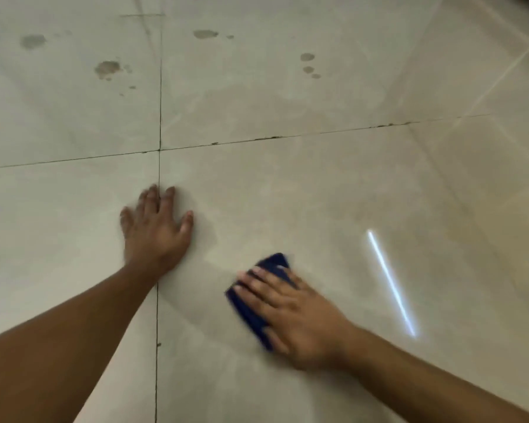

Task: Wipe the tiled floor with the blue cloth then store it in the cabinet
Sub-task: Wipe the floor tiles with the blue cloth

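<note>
- Pale glossy floor (287, 184) fills the whole view, its large tiles split by dark grout lines (159, 117) that cross just ahead of the left hand.
- Left hand (156, 230) lies flat on the tiles over the upright grout line, fingers spread and straight, holding nothing; it looks like a prop for the person's weight.
- Right hand (290, 312) presses the cloth (257, 315) down onto the floor, fingers laid straight across its top, not curled round it.
- Cloth is dark blue, folded small, flat on the near tile to the right of the left hand; its edges blur, so I judge it mid-stroke.
- Near tile around the hands shows faint streaks and a bright strip of reflected light (390, 282), and no clear marks.
- Grey spots (107, 68) sit on the far tiles, well apart from the cloth: several to the left, one (205, 34) near the top middle, a small cluster (307, 64) to the right.
- Judgement: wiping is under way but not finished, since the far spots remain.
- Storing is all still to do; no cabinet is in view.
</note>
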